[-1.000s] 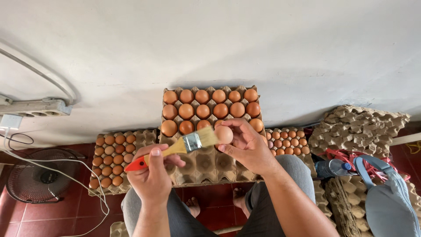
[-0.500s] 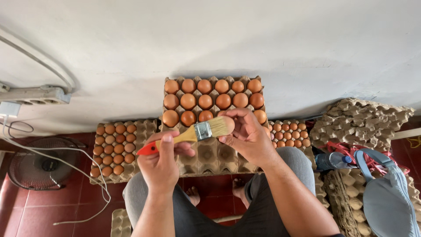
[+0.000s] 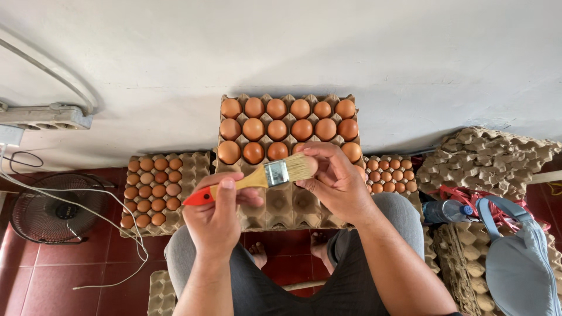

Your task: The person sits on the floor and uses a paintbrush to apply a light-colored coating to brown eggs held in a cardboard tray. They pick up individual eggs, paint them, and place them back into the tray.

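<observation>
My left hand [image 3: 219,219] is closed around the paintbrush [image 3: 257,178], thumb on its wooden handle, red tip pointing left. The bristles meet my right hand [image 3: 333,178], which is curled around an egg [image 3: 311,165]; the egg is mostly hidden by my fingers. Both hands sit above the cardboard egg tray [image 3: 287,205] resting on my knees, its far rows filled with brown eggs [image 3: 278,120]. A second tray of eggs [image 3: 155,190] lies on the floor to the left.

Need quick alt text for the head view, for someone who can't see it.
The left hand holds a wooden paintbrush with a red handle tip, its bristles at the cupped right hand, above a partly filled cardboard egg tray of brown eggs.
</observation>
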